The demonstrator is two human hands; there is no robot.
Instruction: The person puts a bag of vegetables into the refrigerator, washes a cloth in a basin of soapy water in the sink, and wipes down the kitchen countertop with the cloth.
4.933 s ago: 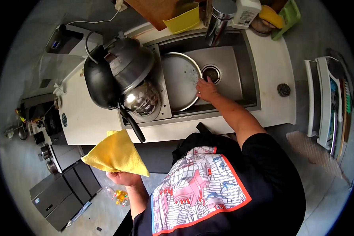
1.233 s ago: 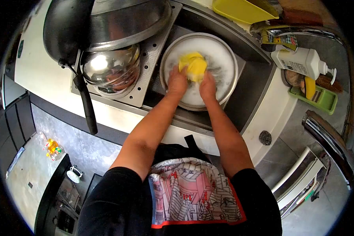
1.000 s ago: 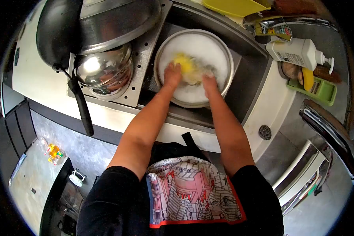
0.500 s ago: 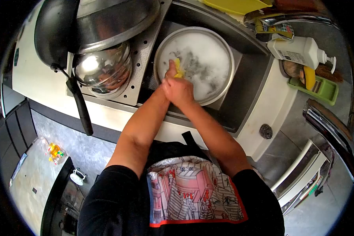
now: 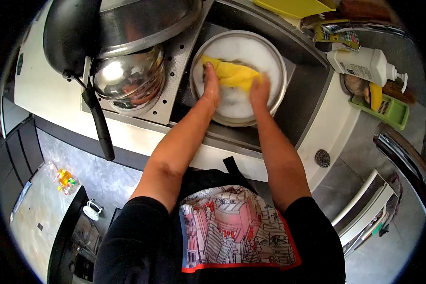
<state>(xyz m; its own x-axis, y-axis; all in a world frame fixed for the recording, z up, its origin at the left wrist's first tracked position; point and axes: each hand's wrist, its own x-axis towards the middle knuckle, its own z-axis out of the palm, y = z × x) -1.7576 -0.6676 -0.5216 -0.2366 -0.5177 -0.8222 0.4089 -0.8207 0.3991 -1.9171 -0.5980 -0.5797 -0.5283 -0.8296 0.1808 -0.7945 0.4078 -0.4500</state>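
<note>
Over at the sink (image 5: 296, 97), a yellow cloth (image 5: 234, 75) stretches between two hands above the suds in a round metal basin (image 5: 283, 71); the left hand (image 5: 211, 87) grips one end; the right hand (image 5: 260, 92) meets the other (blurred, so I can't tell if it is closed); left of them sit shiny steel bowls (image 5: 128, 78) and a black pan (image 5: 68, 42); a steel-wool scourer (image 5: 322, 158) rests on the counter (image 5: 298, 165).

Bare forearms reaching forward, left hand (image 5: 211, 90) and right hand (image 5: 260, 92) apart, the right blurred
</note>
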